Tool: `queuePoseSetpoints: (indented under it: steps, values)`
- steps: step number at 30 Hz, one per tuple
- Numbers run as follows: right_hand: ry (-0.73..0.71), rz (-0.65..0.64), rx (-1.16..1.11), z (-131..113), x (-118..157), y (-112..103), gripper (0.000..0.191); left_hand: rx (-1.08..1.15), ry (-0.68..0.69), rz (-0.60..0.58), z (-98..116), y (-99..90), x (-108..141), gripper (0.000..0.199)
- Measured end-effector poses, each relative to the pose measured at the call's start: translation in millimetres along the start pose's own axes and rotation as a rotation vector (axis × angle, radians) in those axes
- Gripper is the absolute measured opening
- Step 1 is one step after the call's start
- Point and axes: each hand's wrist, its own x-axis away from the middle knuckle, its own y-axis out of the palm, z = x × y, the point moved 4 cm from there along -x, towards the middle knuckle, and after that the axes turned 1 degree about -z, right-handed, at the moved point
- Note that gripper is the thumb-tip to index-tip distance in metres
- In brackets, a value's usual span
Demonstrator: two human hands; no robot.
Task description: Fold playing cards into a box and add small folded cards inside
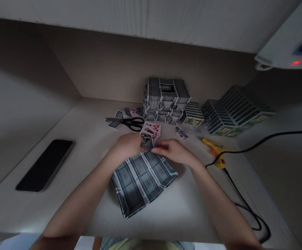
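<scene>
The card-covered piece (145, 177), a boxy form faced with grey-blue patterned card backs and pale bands, lay slanted at the near centre of the counter (93, 208). At its 12 o'clock edge, the left hand (130, 146) had its fingers curled shut on a small card flap (147, 144). The right hand (174, 150) met the flap from 3 o'clock, thumb and forefinger bent close together; whether they gripped it, I could not tell.

Clockwise around the piece, just beyond the hands at 12 o'clock, lay glossy red-and-white playing cards (151, 129). Behind them stood a ridged, block-shaped card box (166, 99) with a rectangular opening on top. Striped, stepped card stacks (235, 113) stood at 2 o'clock, and a yellow plastic glue gun (217, 151) with a smooth black cord (235, 187) between 2 and 3. A flat, dark, glassy phone (45, 166) rested at 9 o'clock. Black-handled scissors (131, 123) lay at 11 o'clock, over scattered card pieces (114, 124).
</scene>
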Motion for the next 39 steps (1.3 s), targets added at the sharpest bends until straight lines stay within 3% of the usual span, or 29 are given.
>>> queuePoseSetpoints:
  steps: [2, 5, 11, 18, 24, 29, 32, 34, 39]
  values:
    - [-0.017, -0.056, 0.104, -11.7, 4.7, 5.3, 0.026, 0.033, 0.066, 0.032, 6.7, 2.1, -3.6, 0.031]
    - [0.012, -0.007, 0.246, -21.2, 5.1, 13.5, 0.027, 0.058, 0.141, 0.057, 16.6, 6.5, -9.1, 0.027]
    - [0.063, 0.062, 0.295, -15.3, -3.5, 25.7, 0.022, 0.113, 0.076, 0.062, 15.6, 13.5, -17.0, 0.029]
    - [-0.011, 0.154, 0.006, -13.4, -5.0, 14.7, 0.035, 0.239, 0.099, 0.131, 11.3, 7.7, -19.4, 0.031]
    - [0.01, 0.184, -0.191, -9.5, -4.9, -7.2, 0.031, 0.468, 0.156, 0.229, 15.1, -5.9, -14.0, 0.023]
    - [0.011, 0.208, -0.312, -3.6, -6.6, -16.9, 0.027, 0.62, 0.168, 0.25, 13.9, -6.8, -13.9, 0.024]
    - [0.036, 0.189, -0.4, -1.1, -5.9, -20.1, 0.036, 0.745, 0.187, 0.258, 12.7, -6.5, -14.3, 0.026]
    - [0.018, 0.163, -0.416, -0.1, -5.5, -22.1, 0.039, 0.779, 0.192, 0.264, 12.3, -5.9, -15.1, 0.026]
    - [-0.034, 0.091, -0.323, 6.2, -6.5, -23.0, 0.022, 0.719, 0.196, 0.292, 13.0, -9.0, -14.2, 0.02]
